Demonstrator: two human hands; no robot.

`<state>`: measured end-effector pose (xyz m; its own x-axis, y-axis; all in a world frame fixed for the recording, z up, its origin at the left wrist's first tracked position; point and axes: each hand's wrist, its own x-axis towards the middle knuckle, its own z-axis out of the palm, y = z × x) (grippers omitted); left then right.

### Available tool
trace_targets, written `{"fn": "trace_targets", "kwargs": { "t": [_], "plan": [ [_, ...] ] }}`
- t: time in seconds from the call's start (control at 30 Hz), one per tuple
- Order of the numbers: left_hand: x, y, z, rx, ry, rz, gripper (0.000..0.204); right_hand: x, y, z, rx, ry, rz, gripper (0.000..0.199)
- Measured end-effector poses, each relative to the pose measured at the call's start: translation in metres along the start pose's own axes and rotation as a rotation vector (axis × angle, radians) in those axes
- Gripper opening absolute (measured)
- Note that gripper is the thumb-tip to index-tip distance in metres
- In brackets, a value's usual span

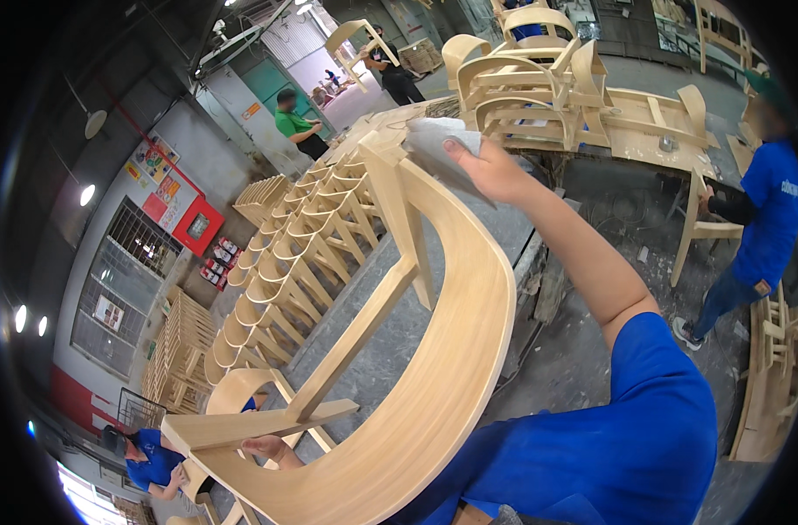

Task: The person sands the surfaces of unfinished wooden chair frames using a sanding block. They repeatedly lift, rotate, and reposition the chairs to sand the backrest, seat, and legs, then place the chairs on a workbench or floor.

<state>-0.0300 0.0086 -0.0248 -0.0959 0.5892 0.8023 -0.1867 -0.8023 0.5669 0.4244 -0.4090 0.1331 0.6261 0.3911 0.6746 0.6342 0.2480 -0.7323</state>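
right arm extended | right hand (491, 171) fingers pressed flat | left hand (272, 449) low, fingers curled

You get bright, even daylight with round lamps (87, 194) glaring at left, and heavily bent, black-vignetted edges.

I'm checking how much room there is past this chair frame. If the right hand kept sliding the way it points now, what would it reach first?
The right hand, pressing a grey sanding sheet on the curved chair frame, points up and left. First it would likely meet the frame's upright corner post, then the row of stacked chair frames beyond; depth is unclear.
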Motion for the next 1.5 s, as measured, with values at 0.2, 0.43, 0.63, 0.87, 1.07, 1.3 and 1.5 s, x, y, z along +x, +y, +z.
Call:
{"fn": "trace_targets", "kwargs": {
  "t": [0.2, 0.43, 0.63, 0.87, 1.07, 1.3, 1.5],
  "plan": [
    [-0.001, -0.001, 0.004, 0.043, -0.064, 0.073, 0.088, -0.003, 0.013, 0.013, 0.158, -0.067, 0.171, 0.045],
    [-0.007, 0.000, -0.008, 0.044, -0.111, 0.044, 0.093, 0.028, 0.000, 0.023, 0.153, -0.333, 0.053, 0.047],
    [-0.004, 0.012, 0.004, 0.141, -0.071, 0.026, 0.090, 0.060, -0.004, 0.029, 0.216, -0.382, -0.025, 0.049],
    [0.006, 0.003, 0.114, 0.191, -0.091, 0.051, 0.086, 0.027, -0.003, 0.025, 0.151, -0.387, -0.073, 0.054],
    [0.000, -0.007, 0.186, 0.153, -0.129, 0.033, 0.083, -0.012, -0.008, -0.009, -0.592, -0.380, -0.359, 0.052],
    [-0.002, -0.006, 0.218, 0.122, -0.132, -0.005, 0.079, 0.046, -0.016, 0.034, -0.673, -0.365, -0.329, 0.068],
    [0.001, -0.010, 0.220, 0.099, -0.125, -0.029, 0.076, 0.030, -0.009, 0.018, -0.670, -0.428, -0.289, 0.058]
  ]
}}
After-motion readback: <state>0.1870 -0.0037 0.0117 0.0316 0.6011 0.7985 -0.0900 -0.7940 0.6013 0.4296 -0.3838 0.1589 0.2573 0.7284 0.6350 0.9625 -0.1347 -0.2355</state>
